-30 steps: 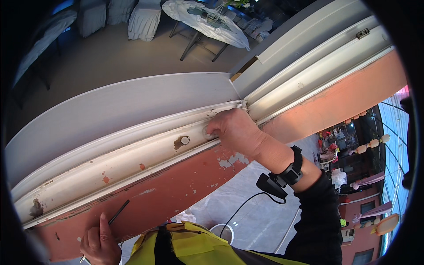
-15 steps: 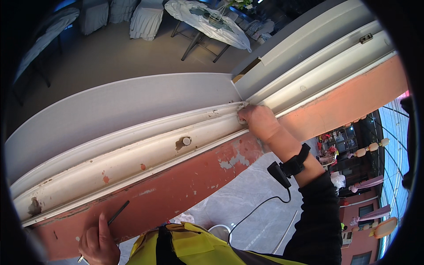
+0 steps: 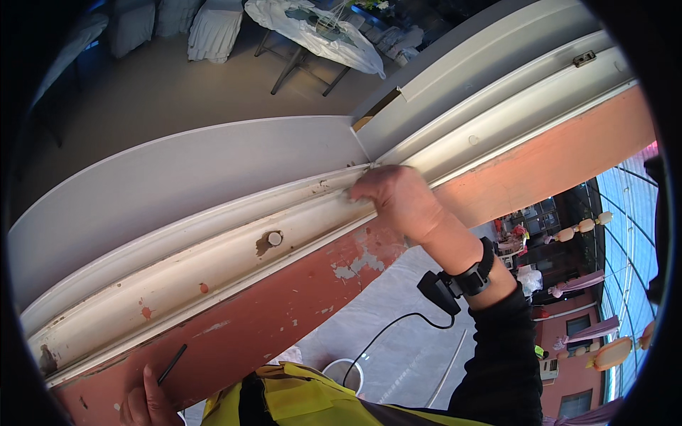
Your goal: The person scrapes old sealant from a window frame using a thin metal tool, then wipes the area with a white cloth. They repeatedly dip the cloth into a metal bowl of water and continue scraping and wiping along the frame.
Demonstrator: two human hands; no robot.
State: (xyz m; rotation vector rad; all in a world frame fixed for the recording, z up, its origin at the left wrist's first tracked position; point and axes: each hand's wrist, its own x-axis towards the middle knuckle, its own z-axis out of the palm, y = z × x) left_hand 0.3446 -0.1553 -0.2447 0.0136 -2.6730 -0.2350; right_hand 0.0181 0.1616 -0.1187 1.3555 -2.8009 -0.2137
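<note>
My right hand (image 3: 398,202) presses on the worn white window frame channel (image 3: 234,255), fingers curled against its inner edge near the corner joint; whether it holds anything is hidden. A black strap with a small device and cable (image 3: 455,284) circles that wrist. My left hand (image 3: 142,405) sits at the lower left edge, gripping a thin dark rod-like tool (image 3: 172,363) against the red outer wall (image 3: 270,319). A round plug (image 3: 274,238) sits in the channel between the hands.
A wide white sill (image 3: 177,184) runs inside the frame. Beyond it is a room floor with a covered table (image 3: 312,32) and draped chairs (image 3: 209,28). Below the red wall are a street, buildings and a white bucket (image 3: 344,373). A yellow vest (image 3: 305,397) shows at the bottom.
My right hand slid rightward along the channel, from near the round plug to the corner joint. The left hand stayed low with the tool.
</note>
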